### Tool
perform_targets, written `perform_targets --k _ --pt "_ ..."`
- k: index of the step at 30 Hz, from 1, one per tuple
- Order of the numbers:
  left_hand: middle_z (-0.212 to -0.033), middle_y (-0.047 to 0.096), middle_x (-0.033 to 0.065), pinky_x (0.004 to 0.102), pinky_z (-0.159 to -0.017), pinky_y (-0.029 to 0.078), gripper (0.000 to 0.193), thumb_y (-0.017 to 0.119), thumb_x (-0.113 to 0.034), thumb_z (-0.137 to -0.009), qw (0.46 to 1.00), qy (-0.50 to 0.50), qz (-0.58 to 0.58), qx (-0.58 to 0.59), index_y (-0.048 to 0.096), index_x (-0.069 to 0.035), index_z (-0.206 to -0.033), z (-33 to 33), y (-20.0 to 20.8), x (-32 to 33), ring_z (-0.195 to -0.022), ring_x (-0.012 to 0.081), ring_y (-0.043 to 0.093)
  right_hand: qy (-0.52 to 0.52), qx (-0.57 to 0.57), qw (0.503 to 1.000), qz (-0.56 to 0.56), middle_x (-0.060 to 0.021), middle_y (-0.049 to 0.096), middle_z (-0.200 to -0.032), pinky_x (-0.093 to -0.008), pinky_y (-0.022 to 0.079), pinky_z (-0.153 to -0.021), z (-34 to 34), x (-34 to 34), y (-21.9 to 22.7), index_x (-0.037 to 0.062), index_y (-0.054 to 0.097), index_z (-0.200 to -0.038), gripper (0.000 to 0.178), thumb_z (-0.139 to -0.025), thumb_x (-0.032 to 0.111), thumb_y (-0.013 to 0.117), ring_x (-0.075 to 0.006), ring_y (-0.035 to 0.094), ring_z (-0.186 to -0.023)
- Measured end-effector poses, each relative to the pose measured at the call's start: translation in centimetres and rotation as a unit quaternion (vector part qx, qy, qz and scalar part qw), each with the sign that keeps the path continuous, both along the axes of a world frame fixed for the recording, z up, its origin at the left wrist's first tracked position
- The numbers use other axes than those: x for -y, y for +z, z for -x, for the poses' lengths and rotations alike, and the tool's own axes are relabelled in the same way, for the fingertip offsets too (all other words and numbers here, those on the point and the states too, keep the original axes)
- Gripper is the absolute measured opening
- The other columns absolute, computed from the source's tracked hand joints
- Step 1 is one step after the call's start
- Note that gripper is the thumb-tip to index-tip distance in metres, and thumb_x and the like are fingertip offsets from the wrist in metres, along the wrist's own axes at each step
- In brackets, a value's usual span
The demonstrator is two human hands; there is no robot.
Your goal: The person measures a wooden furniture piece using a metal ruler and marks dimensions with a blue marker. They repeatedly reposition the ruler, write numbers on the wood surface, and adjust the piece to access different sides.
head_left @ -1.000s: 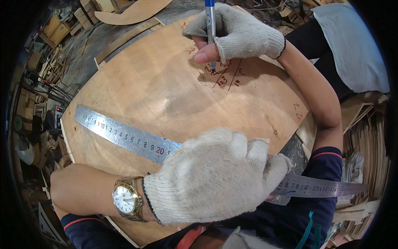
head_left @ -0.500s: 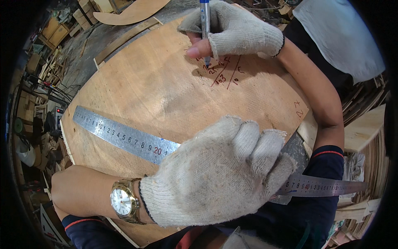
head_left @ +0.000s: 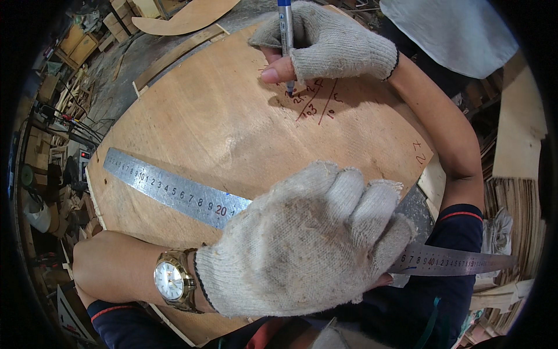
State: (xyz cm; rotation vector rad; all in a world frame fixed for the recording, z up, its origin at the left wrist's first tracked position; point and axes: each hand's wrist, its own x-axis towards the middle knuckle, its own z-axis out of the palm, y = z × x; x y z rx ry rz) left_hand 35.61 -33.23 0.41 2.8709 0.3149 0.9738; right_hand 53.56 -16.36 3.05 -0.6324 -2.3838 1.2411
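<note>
My right hand, in a whitish knit glove with a bare thumb, is closed around a marker pen with a silver-grey barrel and blue end. The pen points down, its tip at red handwritten figures and slanted lines on a curved plywood panel. Across the panel's near side lies a long steel ruler. My gloved left hand, a gold-coloured watch on its wrist, is closed over the ruler's middle and hides that stretch. The ruler's far right end sticks out past the panel edge.
A rounded plywood piece lies beyond the panel on the grey surface, near a wooden strip. Wood scraps clutter the left. At the right stand stacked thin boards and a pale board. A pale cloth garment shows at upper right.
Both hands, the marker pen and the ruler stay nearly in place. Part of my left thumb now shows below the ruler. The pale garment at upper right has shifted up and left, uncovering the pale board.
</note>
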Motion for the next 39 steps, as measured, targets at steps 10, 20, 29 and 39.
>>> perform_targets --k 10,20,29,39 --pt "-0.113 0.056 0.0094 0.0395 -0.076 0.05 0.047 0.065 -0.054 -0.078 1.0 0.007 0.005 -0.014 0.07 -0.017 -0.107 0.2 0.3 0.2 -0.096 0.0271 0.06 0.006 0.013 0.999 -0.032 0.0067 0.034 -0.06 -0.0291 0.028 -0.052 -0.4 -0.1 0.4 0.012 0.04 -0.064 0.049 -0.092 0.024 0.078 -0.0047 0.036 -0.056" --pt "-0.113 0.057 0.0089 0.0421 -0.079 0.049 0.047 0.064 -0.055 -0.079 1.0 0.026 -0.003 -0.003 0.071 -0.017 -0.105 0.0 -0.2 0.6 -0.099 0.0278 0.059 0.012 0.019 1.0 0.018 0.0055 0.043 -0.058 -0.0275 0.03 -0.051 -0.3 0.1 0.2 0.0106 0.049 -0.064 0.044 -0.091 0.026 0.079 -0.0045 0.041 -0.055" --pt "-0.091 0.055 0.0042 0.0329 -0.059 0.048 0.04 0.064 -0.056 -0.081 0.999 -0.001 0.032 -0.004 0.069 -0.017 -0.089 -0.2 0.7 -0.2 -0.074 0.0193 0.059 -0.101 0.122 0.986 -0.048 0.0049 0.046 -0.06 -0.0285 0.033 -0.053 0.2 1.9 2.2 0.0115 0.049 -0.067 0.045 -0.093 0.037 0.076 -0.0046 0.044 -0.057" --pt "-0.086 0.055 0.004 0.0312 -0.057 0.049 0.039 0.064 -0.054 -0.082 0.999 -0.01 0.042 0.021 0.068 -0.016 -0.087 -0.5 0.4 -0.3 -0.071 0.0184 0.059 -0.104 0.151 0.979 -0.092 0.0039 0.043 -0.061 -0.0305 0.033 -0.057 0.1 2.0 2.6 0.0105 0.047 -0.069 0.049 -0.092 0.043 0.075 -0.0072 0.041 -0.06"
